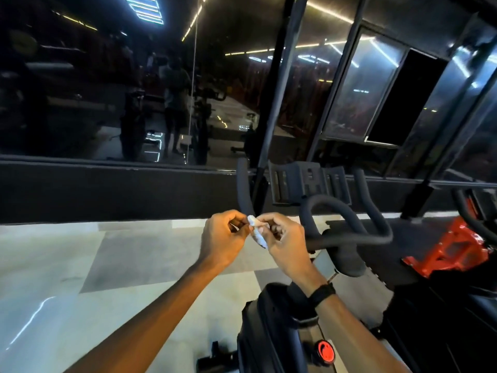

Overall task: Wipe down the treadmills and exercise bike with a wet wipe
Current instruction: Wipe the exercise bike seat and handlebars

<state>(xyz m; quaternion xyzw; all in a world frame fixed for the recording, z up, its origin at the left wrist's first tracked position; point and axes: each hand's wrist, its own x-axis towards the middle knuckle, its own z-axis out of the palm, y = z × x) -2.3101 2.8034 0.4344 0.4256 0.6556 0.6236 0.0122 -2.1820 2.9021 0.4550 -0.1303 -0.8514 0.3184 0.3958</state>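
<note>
A small crumpled white wet wipe (256, 230) is held in front of me, pinched between both hands. My left hand (224, 236) grips its left end with curled fingers. My right hand (283, 242), with a black band on its wrist, holds its right side. Just behind and to the right of my hands stands a black exercise bike, with curved black handlebars (347, 224) and a phone or tablet holder (309, 181) above them. Its black frame (271, 327) with a round red knob (326, 351) sits below my right forearm.
A second bike with a red frame (454, 251) stands at the right. A dark mirrored wall (107, 90) and black window frames (390, 90) rise ahead. Pale tiled floor (80, 278) spreads out to the left.
</note>
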